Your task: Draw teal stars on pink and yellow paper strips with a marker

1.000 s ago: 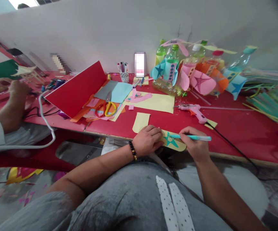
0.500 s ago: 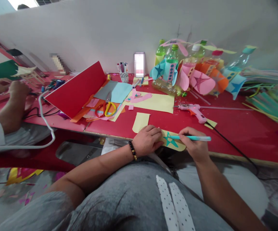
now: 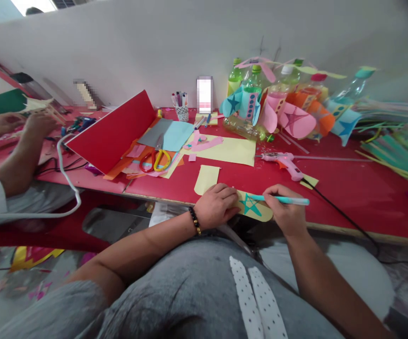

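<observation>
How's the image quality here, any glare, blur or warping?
Head view: phone screen washed out white and pixelated; head view: overexposed bright patch at top left; head view: green strips at right look soft; head view: rightmost bottle leans outward, possibly lens distortion; head view: teal pen reads clearer.

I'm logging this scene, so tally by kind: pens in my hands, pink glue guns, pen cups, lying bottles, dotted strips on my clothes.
Teal pen, in your right hand: 1
Pink glue gun: 1
Pen cup: 1
Lying bottle: 1
Dotted strips: 2
Total: 6
</observation>
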The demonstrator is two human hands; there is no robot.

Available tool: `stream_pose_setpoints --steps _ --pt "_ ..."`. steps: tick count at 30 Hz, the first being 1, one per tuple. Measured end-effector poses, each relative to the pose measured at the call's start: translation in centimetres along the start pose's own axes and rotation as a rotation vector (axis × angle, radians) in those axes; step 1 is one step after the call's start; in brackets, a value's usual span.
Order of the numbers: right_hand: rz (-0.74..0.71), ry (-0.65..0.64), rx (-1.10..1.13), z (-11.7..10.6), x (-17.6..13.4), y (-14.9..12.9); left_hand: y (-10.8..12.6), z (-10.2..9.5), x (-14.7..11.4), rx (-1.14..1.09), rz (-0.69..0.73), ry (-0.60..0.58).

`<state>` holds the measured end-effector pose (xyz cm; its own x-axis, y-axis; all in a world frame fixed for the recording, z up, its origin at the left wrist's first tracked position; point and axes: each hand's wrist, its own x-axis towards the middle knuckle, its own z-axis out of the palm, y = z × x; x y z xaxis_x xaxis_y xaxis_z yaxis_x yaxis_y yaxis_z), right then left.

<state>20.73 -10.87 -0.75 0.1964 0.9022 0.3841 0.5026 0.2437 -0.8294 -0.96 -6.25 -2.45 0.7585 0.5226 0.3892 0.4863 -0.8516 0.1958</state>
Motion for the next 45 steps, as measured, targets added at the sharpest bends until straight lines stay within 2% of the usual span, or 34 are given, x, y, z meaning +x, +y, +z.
stream_pose_setpoints --steps 14,26,45 --pt "-0.03 -0.061 0.018 -0.27 -0.23 0.37 0.06 -0.16 0.07 0.004 0.005 -0.007" --pt "-0.011 0.015 -0.002 -0.01 -0.02 0.01 0.04 -0.09 0.03 0.005 0.005 0.004" --pt "-0.023 -0.002 0.016 -0.14 -0.15 0.44 0.07 -0.13 0.03 -0.007 0.001 -0.008"
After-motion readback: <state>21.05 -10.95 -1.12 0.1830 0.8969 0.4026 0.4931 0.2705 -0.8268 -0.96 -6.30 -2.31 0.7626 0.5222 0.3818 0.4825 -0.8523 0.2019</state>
